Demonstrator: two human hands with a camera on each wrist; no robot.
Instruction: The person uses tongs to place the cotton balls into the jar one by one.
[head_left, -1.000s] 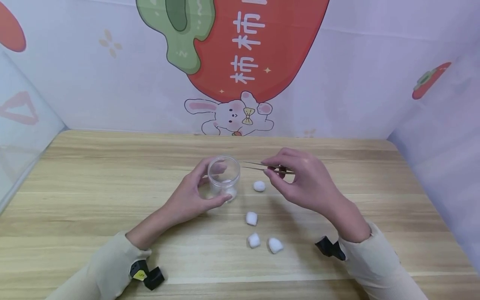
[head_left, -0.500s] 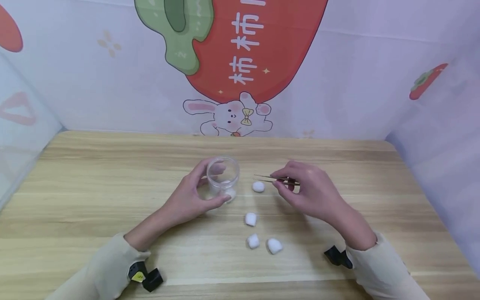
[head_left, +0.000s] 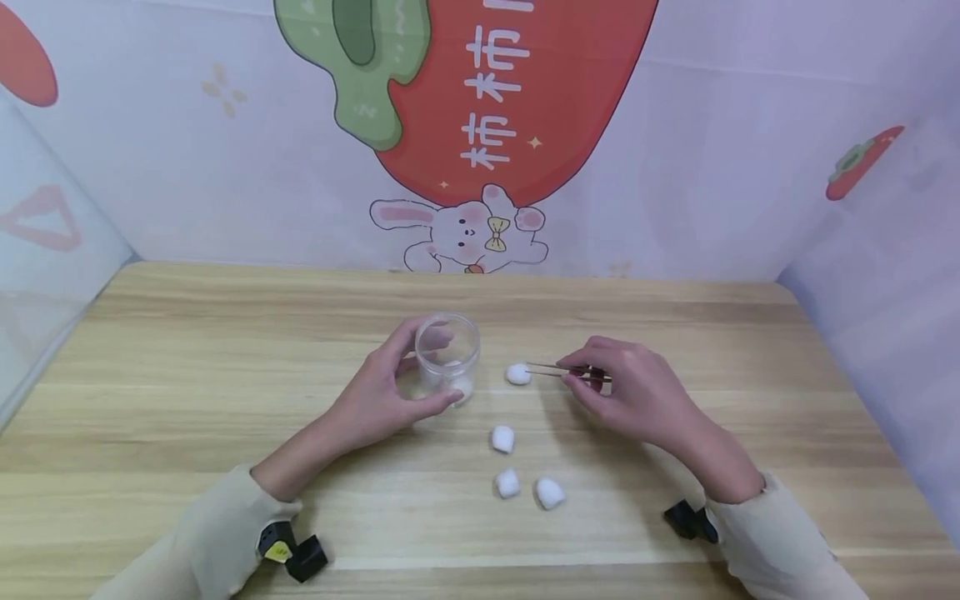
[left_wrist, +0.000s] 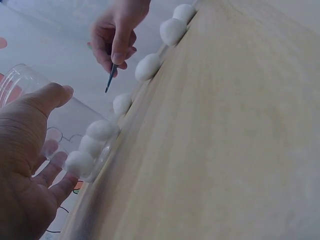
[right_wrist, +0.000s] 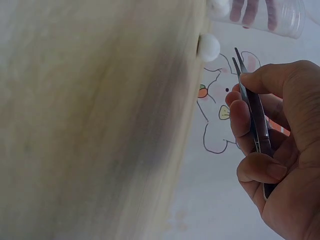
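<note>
My left hand [head_left: 382,385] curls round a clear jar [left_wrist: 80,111] that stands upright on the table, its mouth uncovered. Three white cotton balls [left_wrist: 79,163] show at the jar's bottom in the left wrist view. Between thumb and fingers, my right hand [head_left: 641,396] holds metal tweezers [right_wrist: 256,112], their tips parted. The tips point left at the nearest loose cotton ball [head_left: 516,375], right of the jar. In the right wrist view, a gap separates them from that cotton ball [right_wrist: 208,48].
Three more cotton balls lie nearer on the wooden table [head_left: 225,350]: one [head_left: 503,439] below the first, then two side by side, the left one [head_left: 507,483] and the right one [head_left: 550,493]. A printed cloth [head_left: 675,167] stands behind the table.
My right hand has moved right and nearer to me with the tweezers, whose tips went from beside the jar's mouth to the nearest loose cotton ball. The left hand and jar stayed put.
</note>
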